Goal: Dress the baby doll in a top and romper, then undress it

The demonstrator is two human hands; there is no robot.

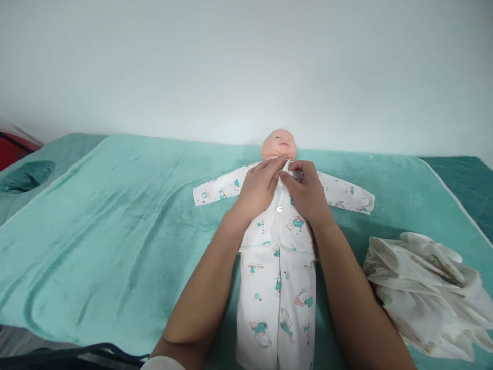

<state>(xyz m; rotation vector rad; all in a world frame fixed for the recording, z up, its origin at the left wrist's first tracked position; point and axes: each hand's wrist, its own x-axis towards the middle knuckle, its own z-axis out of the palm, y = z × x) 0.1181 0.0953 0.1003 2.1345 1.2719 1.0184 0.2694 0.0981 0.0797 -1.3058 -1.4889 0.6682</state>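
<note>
A baby doll (279, 143) lies on its back on a teal blanket (115, 216), head toward the wall. It wears a white romper (279, 288) printed with teal animals, sleeves spread to both sides. My left hand (259, 188) and my right hand (306, 190) meet at the romper's collar just under the doll's chin. Both pinch the fabric edges together at the neckline. A white button (280, 209) shows on the chest just below my hands.
A crumpled white printed cloth (427, 288) lies on the blanket at the right. A plain white wall (246, 67) stands behind the bed. A red object (13, 149) sits at the far left edge. Dark cables (77, 354) run along the bottom left.
</note>
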